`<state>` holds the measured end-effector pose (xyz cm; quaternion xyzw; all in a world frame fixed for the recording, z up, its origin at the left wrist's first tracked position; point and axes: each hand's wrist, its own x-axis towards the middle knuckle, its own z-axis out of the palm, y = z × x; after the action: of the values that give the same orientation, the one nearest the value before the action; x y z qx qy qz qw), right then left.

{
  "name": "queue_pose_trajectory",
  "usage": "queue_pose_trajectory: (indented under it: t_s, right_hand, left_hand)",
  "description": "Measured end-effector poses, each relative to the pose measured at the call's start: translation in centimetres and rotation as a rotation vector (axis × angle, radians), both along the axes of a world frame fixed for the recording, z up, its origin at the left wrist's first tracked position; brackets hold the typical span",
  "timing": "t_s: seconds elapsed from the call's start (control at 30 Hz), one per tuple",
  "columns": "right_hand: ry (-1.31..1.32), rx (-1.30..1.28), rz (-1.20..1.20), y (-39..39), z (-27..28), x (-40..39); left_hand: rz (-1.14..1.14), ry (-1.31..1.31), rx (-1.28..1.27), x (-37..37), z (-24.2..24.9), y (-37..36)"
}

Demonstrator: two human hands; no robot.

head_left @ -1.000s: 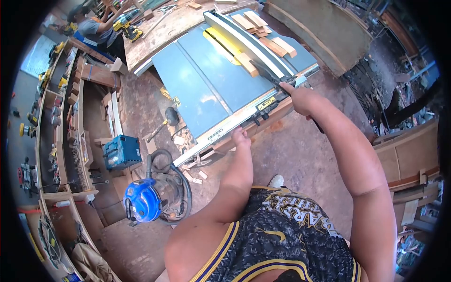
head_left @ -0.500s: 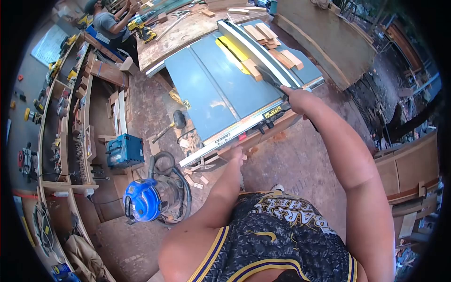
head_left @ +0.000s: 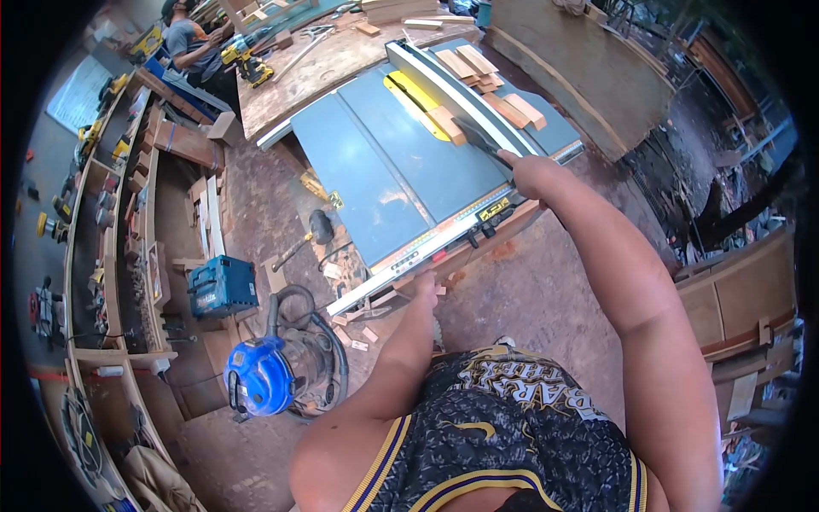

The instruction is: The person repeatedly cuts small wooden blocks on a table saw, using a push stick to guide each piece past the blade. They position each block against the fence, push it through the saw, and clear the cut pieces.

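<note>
My right hand (head_left: 531, 176) is closed around a black push stick (head_left: 482, 136). The stick slopes down along the fence (head_left: 461, 98) of a table saw (head_left: 367, 171), its far end at a small wooden block (head_left: 446, 125). That block lies beside the yellow throat plate (head_left: 414, 101), against or close to the fence. My left hand (head_left: 426, 283) is low at the saw's front rail, near a red switch (head_left: 438, 255); its fingers are mostly hidden. Several cut wood pieces (head_left: 467, 64) lie on the table beyond the fence, with more blocks (head_left: 516, 111) nearer me.
A blue shop vacuum (head_left: 260, 375) with its hose and a teal toolbox (head_left: 222, 286) stand on the left. A mallet (head_left: 319, 227) and offcuts lie below the saw. Behind is a workbench (head_left: 290, 85) with a yellow drill (head_left: 247, 64); a co-worker (head_left: 192, 51) is beyond.
The view has shifted slightly, so the saw appears a little further left. Both hands keep nearly the same places relative to the saw. The co-worker's arms have lowered.
</note>
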<state>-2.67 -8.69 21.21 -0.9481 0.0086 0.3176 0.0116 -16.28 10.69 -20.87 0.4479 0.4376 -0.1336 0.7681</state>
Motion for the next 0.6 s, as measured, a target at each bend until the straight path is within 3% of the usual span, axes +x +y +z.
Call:
queue_pose_trajectory:
  t_s: [0.07, 0.17, 0.23, 0.6]
  right_hand:
    - [0.005, 0.011, -0.015, 0.3, 0.2, 0.3]
    - [-0.025, 0.013, 0.007, 0.3, -0.6, 1.0]
    - [-0.058, 0.002, 0.043, 0.6, -0.5, 1.3]
    - [0.076, -0.017, -0.009, 2.3, 1.3, 3.1]
  left_hand:
    - [-0.019, -0.005, -0.021, 0.1, -1.1, 0.1]
    - [0.052, 0.082, -0.045, 0.6, 1.2, -1.3]
    - [0.21, 0.022, -0.165, 1.0, 1.3, -1.8]
    - [0.34, -0.008, -0.349, 3.6, -0.5, -3.3]
